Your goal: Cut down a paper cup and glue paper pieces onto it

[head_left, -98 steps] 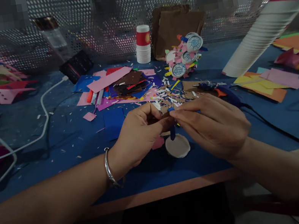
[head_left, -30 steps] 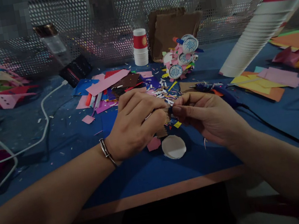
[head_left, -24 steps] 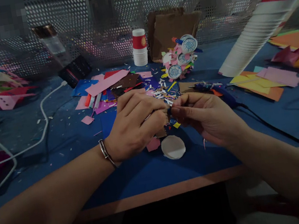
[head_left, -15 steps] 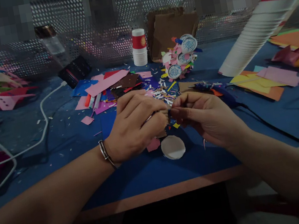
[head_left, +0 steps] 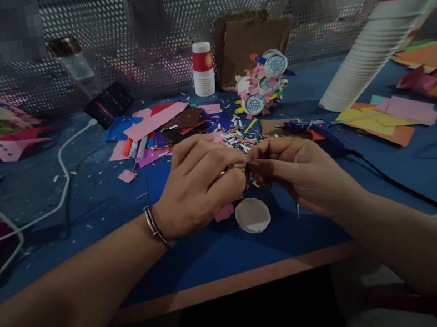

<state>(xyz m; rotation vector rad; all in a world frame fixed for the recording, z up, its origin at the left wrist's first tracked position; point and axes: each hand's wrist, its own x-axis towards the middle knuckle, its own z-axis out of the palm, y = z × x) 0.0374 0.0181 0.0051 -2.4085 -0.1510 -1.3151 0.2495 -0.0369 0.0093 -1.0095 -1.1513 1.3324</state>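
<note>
My left hand (head_left: 204, 180) is curled closed around a small piece of brown cardboard (head_left: 237, 166), most of which the fingers cover. At the cardboard's right end, my right hand (head_left: 297, 166) pinches with thumb and forefinger. Something small and dark shows at those fingertips, too covered to name. Both hands meet just above the table. Below them lies a round white paper disc (head_left: 252, 215), with a scrap of pink paper (head_left: 224, 212) at its left. A blue glue gun (head_left: 326, 136) with a black cable rests beyond my right hand.
Paper scraps (head_left: 240, 140) and coloured sheets (head_left: 160, 120) lie behind the hands. A decorated paper model (head_left: 264, 85), a cup stack (head_left: 202, 70) and cardboard sheets (head_left: 253, 47) stand farther back. A tall cup stack (head_left: 374, 40) leans at right. A white cable (head_left: 61, 163) crosses the left side.
The cardboard piece has tilted slightly between my fingers, and less of it shows below my left hand. Both hands stay in nearly the same place.
</note>
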